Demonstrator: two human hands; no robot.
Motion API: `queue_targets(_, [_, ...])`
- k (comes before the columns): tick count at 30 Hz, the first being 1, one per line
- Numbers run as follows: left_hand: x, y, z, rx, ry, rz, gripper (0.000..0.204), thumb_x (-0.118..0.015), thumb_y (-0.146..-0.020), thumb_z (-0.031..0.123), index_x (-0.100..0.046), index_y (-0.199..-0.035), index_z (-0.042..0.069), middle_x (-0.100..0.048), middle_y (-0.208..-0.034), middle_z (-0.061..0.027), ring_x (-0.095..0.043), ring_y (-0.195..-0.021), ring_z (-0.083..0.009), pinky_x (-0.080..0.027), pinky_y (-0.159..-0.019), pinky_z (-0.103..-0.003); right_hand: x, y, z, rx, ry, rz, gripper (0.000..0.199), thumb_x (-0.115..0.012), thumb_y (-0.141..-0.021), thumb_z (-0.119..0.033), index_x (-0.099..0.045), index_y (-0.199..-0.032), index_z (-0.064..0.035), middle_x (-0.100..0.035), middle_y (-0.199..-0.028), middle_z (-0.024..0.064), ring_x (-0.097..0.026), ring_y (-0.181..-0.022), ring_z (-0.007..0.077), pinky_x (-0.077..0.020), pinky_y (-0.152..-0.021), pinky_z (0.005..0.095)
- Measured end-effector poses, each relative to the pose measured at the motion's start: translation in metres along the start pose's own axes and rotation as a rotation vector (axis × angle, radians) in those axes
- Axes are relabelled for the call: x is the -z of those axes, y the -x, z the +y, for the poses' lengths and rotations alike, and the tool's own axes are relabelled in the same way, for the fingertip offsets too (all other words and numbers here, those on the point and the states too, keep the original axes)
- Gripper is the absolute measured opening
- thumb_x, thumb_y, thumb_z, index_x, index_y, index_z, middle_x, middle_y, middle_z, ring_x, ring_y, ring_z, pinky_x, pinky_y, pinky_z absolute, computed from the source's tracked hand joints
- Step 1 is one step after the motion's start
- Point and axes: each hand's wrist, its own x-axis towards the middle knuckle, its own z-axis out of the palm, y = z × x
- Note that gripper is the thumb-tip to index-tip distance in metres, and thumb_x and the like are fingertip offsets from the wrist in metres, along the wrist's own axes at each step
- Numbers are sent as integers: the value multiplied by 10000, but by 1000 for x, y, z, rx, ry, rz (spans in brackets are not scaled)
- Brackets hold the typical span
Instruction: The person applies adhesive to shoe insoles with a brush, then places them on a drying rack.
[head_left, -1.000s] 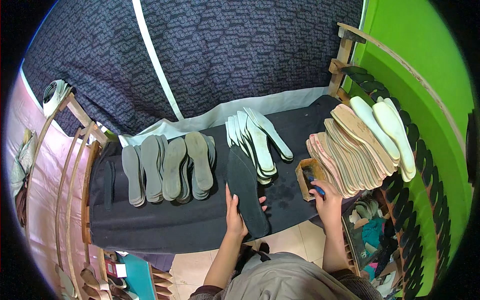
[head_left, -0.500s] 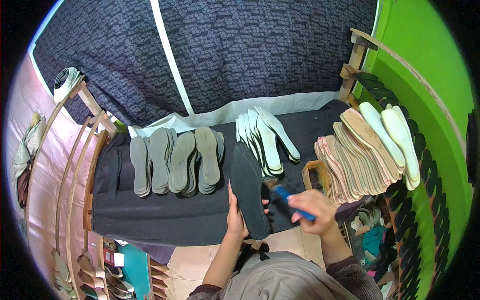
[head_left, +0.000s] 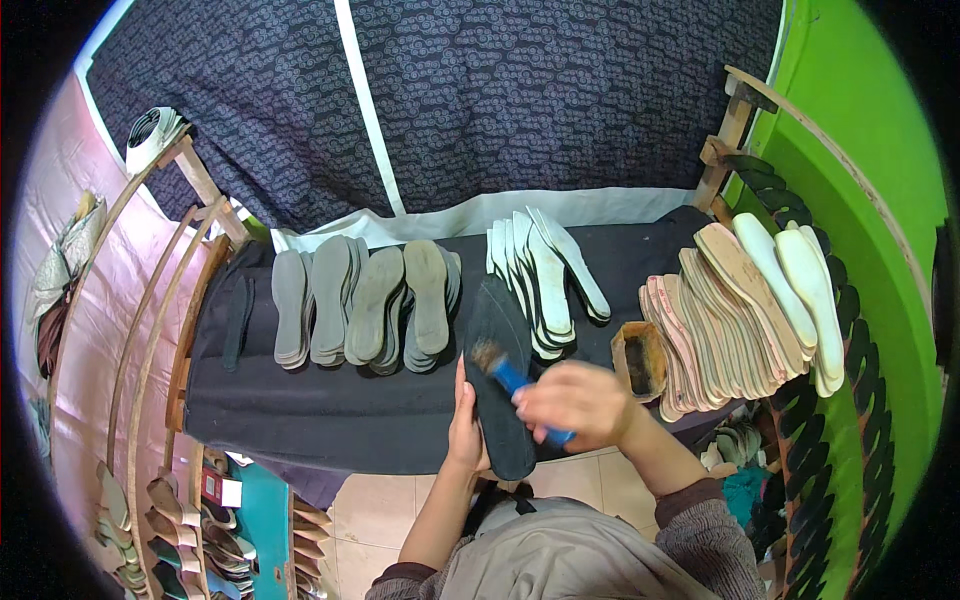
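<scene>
A black insole (head_left: 505, 400) is held up over the table's front by my left hand (head_left: 467, 425), which grips it from its left edge and from beneath. My right hand (head_left: 578, 405), slightly smeared by motion, is closed around a blue-handled brush (head_left: 513, 378). The bristles touch the insole's upper face left of its middle. Just behind the insole lies a fanned stack of white insoles (head_left: 545, 270) with black undersides. To the right of my right hand is an open box (head_left: 638, 362), stained dark yellow inside.
Stacks of grey insoles (head_left: 425, 295) lie on the black-covered table (head_left: 310, 420) at left; beige and pink insoles (head_left: 715, 320) lean in a row at right. Wooden racks flank both sides, with black pieces (head_left: 860, 400) hanging along the green wall. A dark patterned cloth (head_left: 560, 90) hangs behind.
My right hand has moved left with the brush, from beside the insole's right edge to its upper face. The view has shifted slightly; my left hand still holds the insole.
</scene>
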Motion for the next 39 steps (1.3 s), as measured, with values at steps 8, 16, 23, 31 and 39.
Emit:
queue_targets(8, [-3,13,10,24,-201,-182,525,-298,-1005,393,-90,-1467,258,-500,-1207,-194,-627,-866,-323,-567,-677,-432,8,-6,30,-44,99,198,422,-704,-546,28,-651,-961,-26,-661,-987,101,-633,-774,268,-531,-646,342])
queue_targets(16, [-2,15,16,30,-216,-202,537,-321,-1000,394,-110,-1467,235,-507,-1201,-205,-629,-868,-329,-558,-691,-446,12,-14,30,-78,203,183,286,-722,-617,10,-660,-893,-32,-684,-920,94,-653,-741,257,-537,-630,333])
queue_targets(23, [10,14,20,47,-203,-190,536,-318,-1001,382,-97,-1473,256,-519,-1195,-197,-628,-874,-336,-558,-680,-452,3,-14,22,20,26,75,417,-690,-537,43,-643,-947,-17,-664,-968,102,-632,-764,261,-539,-643,334])
queue_targets(31, [2,16,21,11,-244,-33,532,-317,-1001,384,-109,-1471,248,-499,-1230,-187,-624,-902,-327,-560,-689,-453,0,-12,14,50,-108,-6,283,-705,-626,9,-653,-903,-13,-672,-958,109,-637,-745,265,-531,-629,325])
queue_targets(39, [4,10,22,-32,44,34,531,-315,-1000,378,-109,-1474,258,-472,-1270,-179,-614,-923,-337,-563,-683,-452,-8,-3,-4,81,-143,-63,389,-698,-530,-12,-649,-916,-15,-661,-959,112,-642,-762,258,-535,-633,326])
